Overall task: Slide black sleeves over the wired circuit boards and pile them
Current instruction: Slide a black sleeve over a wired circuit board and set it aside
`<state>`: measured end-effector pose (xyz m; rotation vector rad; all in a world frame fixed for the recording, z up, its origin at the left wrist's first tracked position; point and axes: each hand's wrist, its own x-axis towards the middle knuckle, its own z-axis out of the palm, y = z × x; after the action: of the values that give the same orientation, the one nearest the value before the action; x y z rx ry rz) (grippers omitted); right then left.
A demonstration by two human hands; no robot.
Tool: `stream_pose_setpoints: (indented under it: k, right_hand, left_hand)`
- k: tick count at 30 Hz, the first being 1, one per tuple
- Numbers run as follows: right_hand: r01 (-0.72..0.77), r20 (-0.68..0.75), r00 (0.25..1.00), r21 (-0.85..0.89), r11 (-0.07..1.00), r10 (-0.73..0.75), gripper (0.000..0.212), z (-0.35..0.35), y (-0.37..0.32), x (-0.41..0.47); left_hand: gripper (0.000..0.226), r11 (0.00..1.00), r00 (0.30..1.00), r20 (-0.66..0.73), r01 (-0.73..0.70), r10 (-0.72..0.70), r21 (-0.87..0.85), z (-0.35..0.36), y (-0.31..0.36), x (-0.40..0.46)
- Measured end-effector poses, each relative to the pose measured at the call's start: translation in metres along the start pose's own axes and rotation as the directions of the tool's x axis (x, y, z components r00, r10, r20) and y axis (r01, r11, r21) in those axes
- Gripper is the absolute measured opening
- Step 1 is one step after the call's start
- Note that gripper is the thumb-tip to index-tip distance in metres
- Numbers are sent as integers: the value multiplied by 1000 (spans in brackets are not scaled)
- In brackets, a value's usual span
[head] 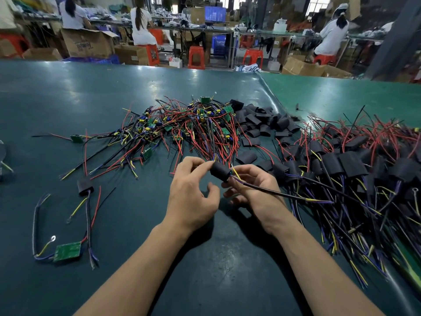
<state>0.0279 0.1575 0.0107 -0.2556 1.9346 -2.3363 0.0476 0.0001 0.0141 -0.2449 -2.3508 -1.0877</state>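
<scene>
While the right hand point(255, 185) grips its wires, left fingers point(193, 164) seemingly pinch the black sleeve point(219, 171).

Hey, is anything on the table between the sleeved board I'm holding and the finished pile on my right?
Nothing visible blocks it. The sleeved board sits between the left hand and right hand, and the finished pile begins just right of the right hand, its wires already reaching there.

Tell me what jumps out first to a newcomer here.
The tangled heap of bare green circuit boards with red, black and yellow wires at table centre. To its right, the big pile of black-sleeved boards. In front, the left hand and right hand hold one black sleeve on a wired board.
</scene>
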Motion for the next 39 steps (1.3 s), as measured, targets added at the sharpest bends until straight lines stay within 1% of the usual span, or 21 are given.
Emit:
stream_pose_setpoints:
  k: [4, 8, 10, 13, 15, 16, 20, 22, 24, 30, 35, 37, 39]
  right_hand:
    - [5, 15, 1000, 27, 1000, -5, 23, 2, 1, -2]
    - [9, 32, 999, 34, 999, -10, 29, 5, 2, -3]
    - [18, 26, 999, 27, 999, -19, 29, 4, 4, -3]
    - [22, 18, 1000, 29, 999, -22, 14, 3, 4, -3]
    - [31, -3, 1000, 16, 999, -31, 10, 3, 5, -2]
    - [37, -10, 999, 9, 999, -37, 10, 3, 6, -1]
    - [79, 8, 997, -47, 996, -79, 7, 4, 5, -3]
    - [75, 20, 997, -58, 995, -74, 4, 4, 4, -3]
    - [69, 24, 997, -64, 996, -68, 7, 4, 3, -3]
    - [68, 9, 998, -71, 995, -68, 13, 5, 0, -5]
    - [66, -9, 998, -104, 992, -67, 14, 6, -1, -5]
    - [50, -53, 997, -75, 996, -54, 13, 7, 0, -4]
    - [5, -97, 995, 18, 1000, -4, 8, 7, -1, -2]
  left_hand:
    - [52, 999, 1000, 18, 7, -7, -42, -1, 6, -4]
    - [56, 1000, 997, 75, 15, -13, -22, 1, 7, -9]
    - [54, 998, 998, 62, 28, -25, -49, 2, 9, -9]
    - [45, 996, 998, -56, 17, -22, -91, 3, 13, -7]
    - [38, 993, 991, -126, 18, -32, -113, 4, 13, -6]
    - [35, 992, 990, -138, 22, -40, -125, 5, 12, -6]
    - [18, 977, 989, -102, 88, -110, -194, 8, 7, -4]
    - [12, 967, 982, -100, 135, -159, -216, 9, 6, -3]
    - [7, 954, 976, -96, 168, -197, -249, 9, 5, -3]
    - [11, 929, 967, -80, 208, -242, -306, 9, 6, -3]
    - [11, 916, 967, -73, 205, -244, -345, 10, 8, -5]
    - [10, 907, 963, -62, 226, -263, -355, 10, 8, -3]
    - [18, 920, 968, -35, 223, -247, -323, 8, 4, 0]
